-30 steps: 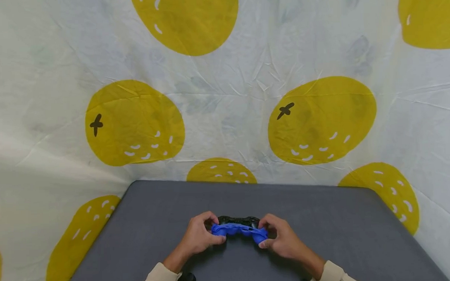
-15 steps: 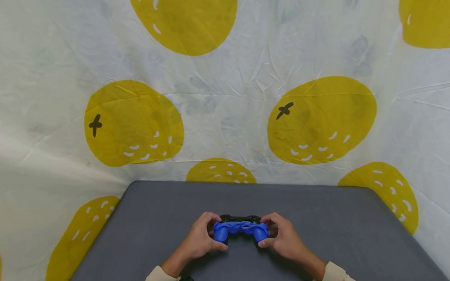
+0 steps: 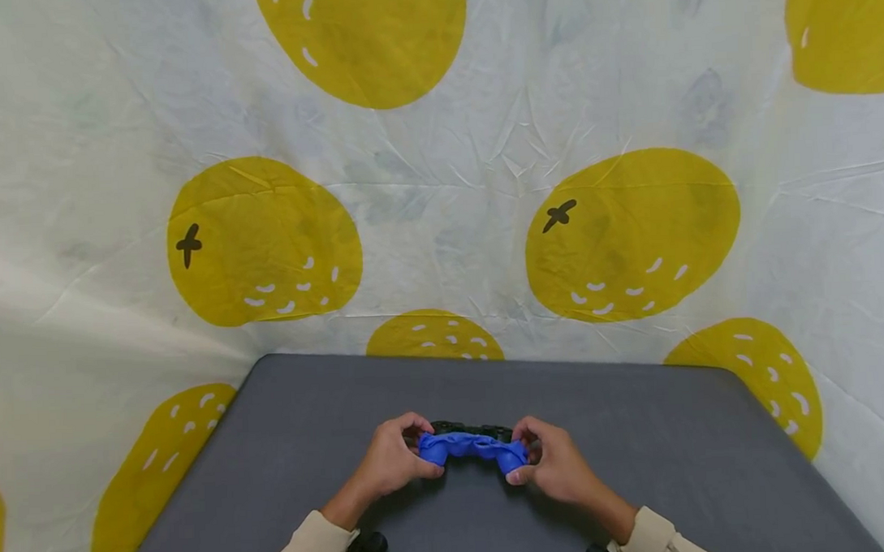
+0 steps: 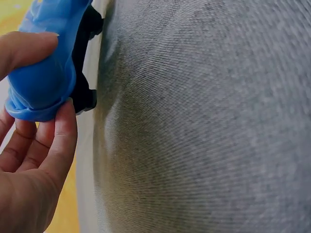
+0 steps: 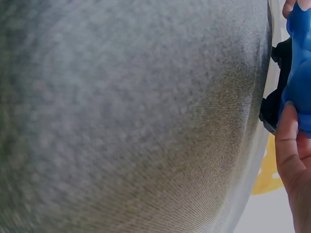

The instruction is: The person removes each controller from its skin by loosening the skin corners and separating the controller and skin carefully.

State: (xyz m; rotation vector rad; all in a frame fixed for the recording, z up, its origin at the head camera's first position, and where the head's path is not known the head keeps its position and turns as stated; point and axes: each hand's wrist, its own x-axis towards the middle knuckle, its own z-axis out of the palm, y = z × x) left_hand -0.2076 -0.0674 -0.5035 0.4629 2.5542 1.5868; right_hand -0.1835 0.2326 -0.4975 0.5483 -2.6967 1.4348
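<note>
A black game controller (image 3: 471, 428) is held between both hands above the grey table. A blue silicone cover (image 3: 471, 445) wraps its near side and handles, while black parts show along the far edge. My left hand (image 3: 393, 458) grips the left end, thumb on the near side and fingers at the far side. The left wrist view shows that thumb pressing the blue cover (image 4: 41, 80) and a fingertip at its rim. My right hand (image 3: 558, 460) holds the right end likewise. In the right wrist view a finger (image 5: 287, 131) touches the cover's edge beside the black shell.
The grey table (image 3: 329, 394) spreads around the hands. Behind it and at its sides hangs a white cloth (image 3: 440, 227) printed with large yellow fruit. Dark round wrist devices (image 3: 367, 548) sit near the sleeves.
Both hands keep their hold on the covered controller. It has tilted back and forth, with the blue handles showing longer half a second ago than now. The hands have shifted only slightly.
</note>
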